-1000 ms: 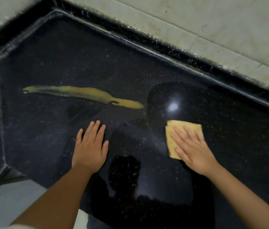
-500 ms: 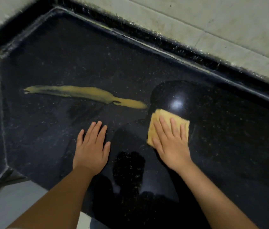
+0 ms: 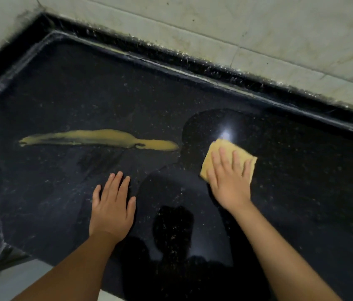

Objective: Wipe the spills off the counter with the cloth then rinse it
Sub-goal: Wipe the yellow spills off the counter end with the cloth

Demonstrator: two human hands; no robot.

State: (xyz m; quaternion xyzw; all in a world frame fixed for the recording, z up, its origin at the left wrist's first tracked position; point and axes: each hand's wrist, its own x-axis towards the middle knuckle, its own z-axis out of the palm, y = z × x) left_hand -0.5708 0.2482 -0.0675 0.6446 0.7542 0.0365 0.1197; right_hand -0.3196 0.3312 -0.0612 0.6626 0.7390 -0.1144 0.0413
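Cloth (image 3: pixel 211 158) flat on the counter (image 3: pixel 301 192) under the right hand's (image 3: pixel 229 183) straight, spread fingers (image 3: pixel 223 157).

Black counter (image 3: pixel 192 88) carries yellow spill (image 3: pixel 97 139) and cloth (image 3: pixel 211 155).

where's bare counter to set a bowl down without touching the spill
Bare counter lies right of the cloth under the right hand, out to the wall edge. Another bare patch lies between the spill and the back wall. Tightest: the strip between the spill and the flat left hand.
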